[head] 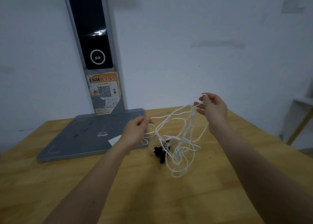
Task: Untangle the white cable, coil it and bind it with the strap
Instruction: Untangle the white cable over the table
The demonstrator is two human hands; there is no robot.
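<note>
White cable (171, 122), tangled, strung between raised hands above wooden worktop (135, 190). Left hand (135, 132) pinching strands low; right hand (211, 108) pinching a loop higher, well apart. Loose loops trailing onto worktop beside black strap (160, 153). Grey scanner stand (94, 135) behind, left.

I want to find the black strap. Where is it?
In the head view, the black strap lies on the wooden table, under the tangled white cable, just right of the grey base plate.
</note>
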